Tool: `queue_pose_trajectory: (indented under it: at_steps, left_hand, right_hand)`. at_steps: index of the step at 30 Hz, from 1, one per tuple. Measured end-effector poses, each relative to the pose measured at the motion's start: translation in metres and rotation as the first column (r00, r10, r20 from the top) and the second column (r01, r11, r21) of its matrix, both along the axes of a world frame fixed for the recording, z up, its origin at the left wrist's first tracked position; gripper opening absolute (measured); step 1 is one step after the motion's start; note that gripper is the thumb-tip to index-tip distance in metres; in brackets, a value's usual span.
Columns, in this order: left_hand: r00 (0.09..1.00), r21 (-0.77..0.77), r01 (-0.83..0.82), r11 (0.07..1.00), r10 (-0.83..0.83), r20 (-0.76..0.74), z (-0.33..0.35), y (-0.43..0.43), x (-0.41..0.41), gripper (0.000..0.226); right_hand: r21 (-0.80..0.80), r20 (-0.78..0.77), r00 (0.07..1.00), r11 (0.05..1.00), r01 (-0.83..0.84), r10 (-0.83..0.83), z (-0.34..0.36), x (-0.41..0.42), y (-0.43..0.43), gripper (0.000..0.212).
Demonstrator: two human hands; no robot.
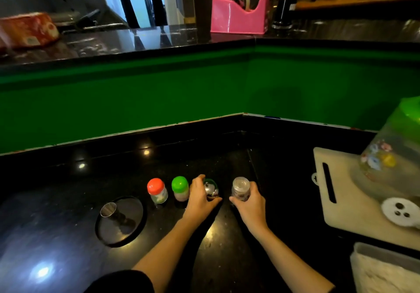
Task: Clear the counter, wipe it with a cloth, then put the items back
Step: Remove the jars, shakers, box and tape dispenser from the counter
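fig. both hands at a row of small containers, lower centre of the frame, on the black counter (68, 202). the left hand (201, 198) curls its fingers round a small shiny pot (210, 188); the right hand (251, 204) grasps a jar with a pale lid (241, 187) from the side. both items stand upright on the counter, close together. left of them stand a green-lidded jar (180, 188) and a red-lidded jar (156, 190), then a dark round tray (143, 215) bearing a glass (109, 210). a cutting board (341, 202) lies at the right edge.

whether the pair is being lifted away or set back cannot be told; no cloth is in use. to do the step well, it seems wise to grip each body low, keep both upright, lift straight before moving sideways, and keep the left wrist off the green-lidded jar just beside it. the polished pot probably slips easily.

writing: none can be read; the jar labels are too small and blurred.
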State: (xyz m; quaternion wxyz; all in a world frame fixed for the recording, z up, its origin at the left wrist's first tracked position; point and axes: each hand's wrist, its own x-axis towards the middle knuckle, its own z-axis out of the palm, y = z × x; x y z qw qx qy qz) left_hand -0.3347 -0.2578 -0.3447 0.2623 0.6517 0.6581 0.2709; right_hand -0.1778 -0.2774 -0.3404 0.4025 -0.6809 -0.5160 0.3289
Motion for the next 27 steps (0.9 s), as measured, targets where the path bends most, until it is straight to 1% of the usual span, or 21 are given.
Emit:
queue_pose_trajectory:
  at_steps: [3, 6, 10, 12, 16, 21, 24, 25, 27]
  left_hand:
    - [0.996, -0.043, 0.076, 0.996, -0.078, -0.041, 0.008, 0.002, -0.004, 0.099]
    - [0.996, -0.004, 0.088, 0.996, -0.088, -0.021, 0.015, -0.015, -0.007, 0.097]
    - [0.998, 0.134, 0.029, 0.99, -0.036, 0.047, 0.018, -0.061, -0.029, 0.07]
    - [0.997, 0.168, -0.022, 0.986, 0.01, 0.071, 0.015, -0.082, -0.047, 0.061]
    - [0.989, 0.173, -0.145, 0.974, 0.144, 0.014, 0.012, -0.108, -0.086, 0.058]
    - [0.977, 0.18, -0.21, 0.961, 0.212, 0.009, 0.024, -0.119, -0.121, 0.054]
    - [0.981, 0.222, -0.194, 0.956, 0.195, 0.016, 0.03, -0.125, -0.139, 0.053]
    - [0.982, 0.235, -0.186, 0.954, 0.187, 0.018, 0.033, -0.126, -0.145, 0.054]
    - [0.984, 0.279, -0.174, 0.944, 0.175, 0.021, 0.041, -0.126, -0.158, 0.053]
  right_hand:
    - [0.003, -0.013, 1.0, 1.0, -0.015, 0.015, 0.002, -0.006, -0.011, 0.042]
    - [0.017, -0.03, 0.999, 0.999, -0.042, 0.042, 0.004, -0.019, -0.027, 0.042]
    - [0.027, -0.07, 0.989, 0.992, -0.127, 0.129, -0.001, -0.041, -0.045, 0.039]
    - [0.026, -0.083, 0.976, 0.98, -0.198, 0.2, -0.005, -0.055, -0.049, 0.04]
    - [0.021, -0.051, 0.936, 0.938, -0.347, 0.347, -0.01, -0.09, -0.052, 0.043]
    - [0.05, -0.017, 0.912, 0.911, -0.409, 0.41, -0.014, -0.119, -0.038, 0.042]
    - [0.045, -0.007, 0.904, 0.904, -0.426, 0.426, -0.011, -0.121, -0.037, 0.054]
    - [0.068, 0.003, 0.908, 0.906, -0.418, 0.418, -0.007, -0.119, -0.041, 0.06]
    - [0.178, 0.069, 0.929, 0.912, -0.37, 0.364, 0.007, -0.114, -0.053, 0.069]
